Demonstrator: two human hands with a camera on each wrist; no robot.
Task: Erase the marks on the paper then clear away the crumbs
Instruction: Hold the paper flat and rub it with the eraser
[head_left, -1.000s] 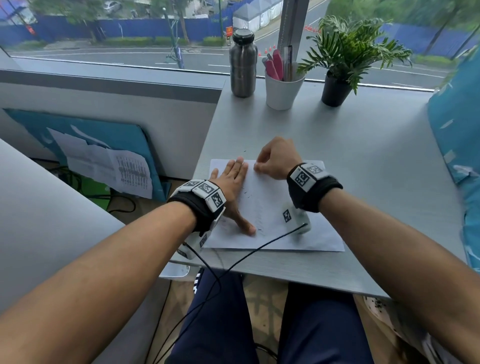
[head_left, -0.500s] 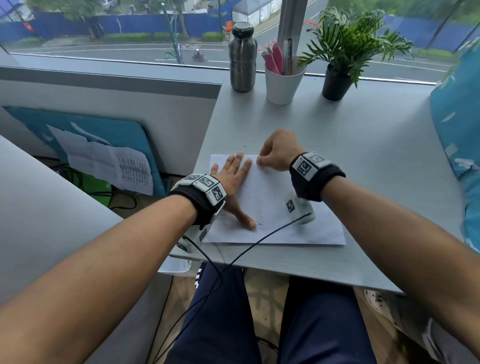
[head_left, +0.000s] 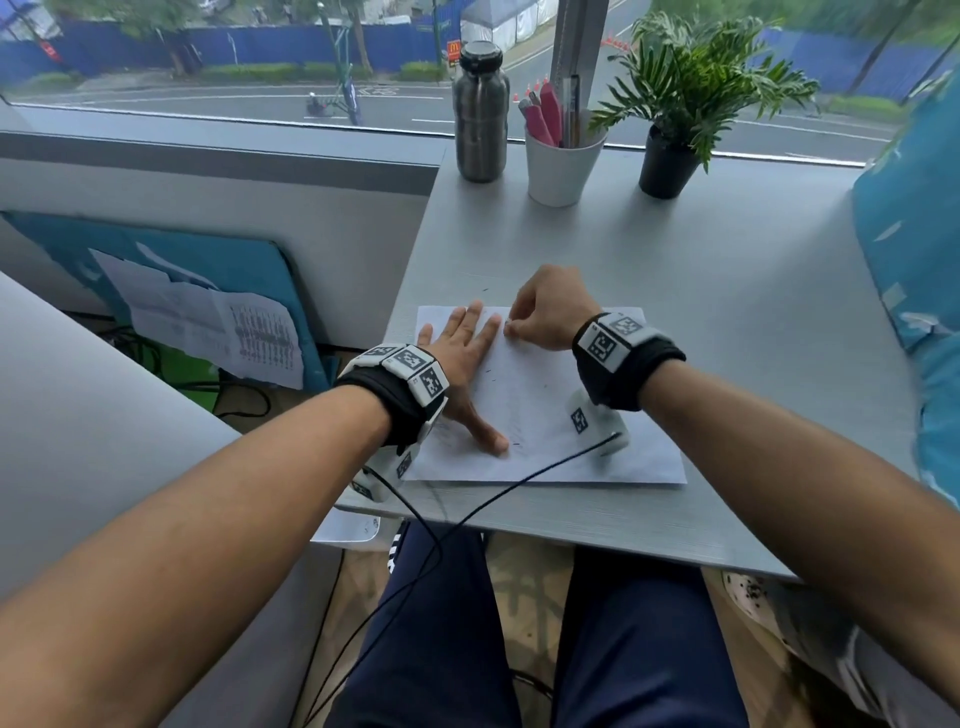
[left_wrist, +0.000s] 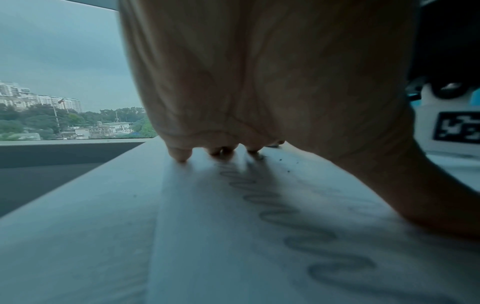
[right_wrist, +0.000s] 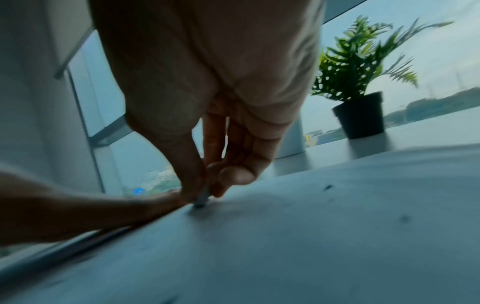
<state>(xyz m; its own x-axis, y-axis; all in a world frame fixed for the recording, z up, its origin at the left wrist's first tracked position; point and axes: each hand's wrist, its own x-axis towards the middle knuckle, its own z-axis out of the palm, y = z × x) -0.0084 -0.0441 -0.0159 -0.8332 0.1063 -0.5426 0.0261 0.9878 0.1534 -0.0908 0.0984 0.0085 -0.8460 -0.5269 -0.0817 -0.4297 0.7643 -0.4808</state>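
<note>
A white sheet of paper (head_left: 613, 457) lies on the grey desk (head_left: 727, 291) near its front edge. My left hand (head_left: 462, 358) presses flat on the sheet's left part with straight, spread fingers. Looping pencil marks (left_wrist: 306, 236) run under that palm in the left wrist view. At the sheet's far edge my right hand (head_left: 540, 312) pinches a small eraser (right_wrist: 201, 200) between thumb and fingertips, its tip on the paper. Dark crumbs (right_wrist: 327, 187) are scattered over the sheet.
At the back of the desk stand a steel bottle (head_left: 480, 111), a white cup of pens (head_left: 561, 161) and a potted plant (head_left: 691, 104). A blue cushion (head_left: 919, 249) sits at the right. The desk's left edge runs just beyond the paper.
My right hand with the eraser has shifted a little along the sheet's far edge. The left hand has stayed pressed on the paper.
</note>
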